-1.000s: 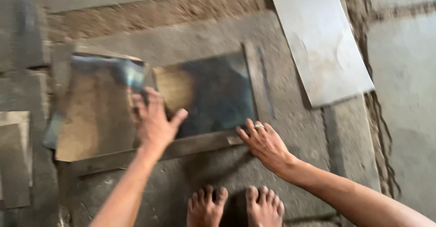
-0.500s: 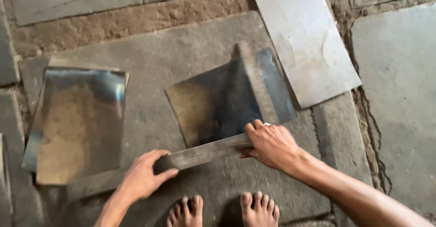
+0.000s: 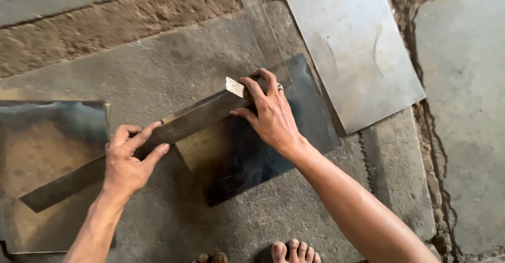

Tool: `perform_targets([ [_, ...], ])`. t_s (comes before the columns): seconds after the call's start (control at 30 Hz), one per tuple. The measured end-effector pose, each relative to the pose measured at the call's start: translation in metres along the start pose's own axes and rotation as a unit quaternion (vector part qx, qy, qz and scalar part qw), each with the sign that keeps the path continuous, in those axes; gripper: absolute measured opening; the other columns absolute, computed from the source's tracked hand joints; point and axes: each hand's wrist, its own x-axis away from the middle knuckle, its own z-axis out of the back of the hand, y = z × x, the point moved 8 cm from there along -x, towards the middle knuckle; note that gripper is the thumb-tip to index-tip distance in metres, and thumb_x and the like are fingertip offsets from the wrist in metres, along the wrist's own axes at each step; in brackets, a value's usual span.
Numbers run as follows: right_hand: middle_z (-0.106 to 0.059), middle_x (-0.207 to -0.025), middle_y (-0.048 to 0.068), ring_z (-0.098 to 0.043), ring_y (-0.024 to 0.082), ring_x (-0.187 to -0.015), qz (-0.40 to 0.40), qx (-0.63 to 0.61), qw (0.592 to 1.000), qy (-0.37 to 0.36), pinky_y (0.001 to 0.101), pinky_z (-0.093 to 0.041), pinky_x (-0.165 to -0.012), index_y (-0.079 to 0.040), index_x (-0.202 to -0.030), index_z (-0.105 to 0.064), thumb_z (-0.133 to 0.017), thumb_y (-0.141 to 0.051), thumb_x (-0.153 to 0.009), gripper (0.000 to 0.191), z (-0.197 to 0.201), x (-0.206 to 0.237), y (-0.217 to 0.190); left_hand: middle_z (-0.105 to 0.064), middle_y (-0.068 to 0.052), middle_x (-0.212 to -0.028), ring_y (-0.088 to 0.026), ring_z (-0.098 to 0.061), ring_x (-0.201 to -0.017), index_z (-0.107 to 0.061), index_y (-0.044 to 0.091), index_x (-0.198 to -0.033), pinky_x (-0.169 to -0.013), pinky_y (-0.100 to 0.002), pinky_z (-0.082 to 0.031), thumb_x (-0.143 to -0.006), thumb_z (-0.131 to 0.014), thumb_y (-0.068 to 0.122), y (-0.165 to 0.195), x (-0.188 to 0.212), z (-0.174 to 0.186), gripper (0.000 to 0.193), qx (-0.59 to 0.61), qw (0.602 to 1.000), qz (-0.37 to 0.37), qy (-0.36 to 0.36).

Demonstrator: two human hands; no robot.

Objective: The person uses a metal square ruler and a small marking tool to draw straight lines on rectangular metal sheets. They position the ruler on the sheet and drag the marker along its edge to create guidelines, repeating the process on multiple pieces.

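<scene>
A long L-shaped steel square [image 3: 194,118] lies slanted across a dark, shiny metal sheet [image 3: 247,160] on the stone floor. My left hand [image 3: 129,160] grips the square's long arm near the sheet's left corner. At the corner of the square, where the second arm [image 3: 263,26] runs up and away, my right hand [image 3: 268,110] presses down; it wears a ring. The long arm's lower end [image 3: 47,192] reaches over another sheet at the left.
A second shiny metal sheet [image 3: 47,157] lies at the left. A larger dull grey sheet [image 3: 352,47] lies at the upper right. My bare toes [image 3: 286,250] show at the bottom edge. Stone slabs with rough earth joints [image 3: 105,31] surround the work.
The square has moved up from the sheet's near edge to lie across the sheet. My right hand went with its corner, and my left hand now grips the long arm.
</scene>
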Motion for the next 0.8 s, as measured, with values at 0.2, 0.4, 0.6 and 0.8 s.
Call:
perform_targets([
  [0.2, -0.042, -0.144, 0.019, -0.057, 0.044, -0.119, 0.011, -0.023, 1.0, 0.014, 0.05, -0.05, -0.1, -0.011, -0.137, -0.057, -0.087, -0.03, -0.081, 0.066, 0.0, 0.009, 0.005, -0.06, -0.009, -0.101, -0.025, -0.062, -0.088, -0.074, 0.022, -0.129, -0.079, -0.039, -0.053, -0.075, -0.088, 0.028, -0.008, 0.001, -0.006, 0.056, -0.008, 0.999, 0.016, -0.037],
  [0.4, -0.043, -0.143, 0.02, -0.057, 0.044, -0.118, 0.025, -0.005, 0.999, 0.034, 0.0503, -0.05, -0.098, -0.011, -0.136, -0.058, -0.086, -0.028, -0.081, 0.065, 0.011, 0.008, -0.005, -0.062, -0.01, -0.102, -0.025, -0.064, -0.088, -0.075, 0.02, -0.126, -0.08, -0.04, -0.053, -0.073, -0.089, 0.028, 0.007, -0.003, -0.002, 0.056, -0.016, 1.0, 0.007, -0.018],
  [0.6, -0.055, -0.128, 0.022, -0.061, 0.04, -0.109, 0.022, 0.023, 0.999, 0.009, 0.0475, -0.051, -0.092, -0.011, -0.146, -0.056, -0.067, -0.011, -0.097, 0.05, 0.009, 0.052, -0.041, -0.065, -0.012, -0.102, -0.032, -0.065, -0.093, -0.079, 0.021, -0.115, -0.083, -0.042, -0.054, -0.066, -0.094, 0.03, -0.003, -0.001, 0.004, 0.052, -0.003, 0.999, 0.03, 0.038],
  [0.8, -0.061, -0.101, 0.021, -0.062, 0.042, -0.09, 0.049, 0.04, 0.987, -0.147, 0.0516, -0.05, -0.077, -0.003, -0.149, -0.051, -0.062, -0.016, -0.094, 0.057, -0.055, 0.083, -0.095, -0.062, -0.006, -0.101, -0.029, -0.059, -0.102, -0.081, 0.027, -0.109, -0.092, -0.047, -0.044, -0.064, -0.092, 0.031, -0.012, 0.001, 0.01, 0.046, 0.011, 0.997, 0.069, 0.043],
])
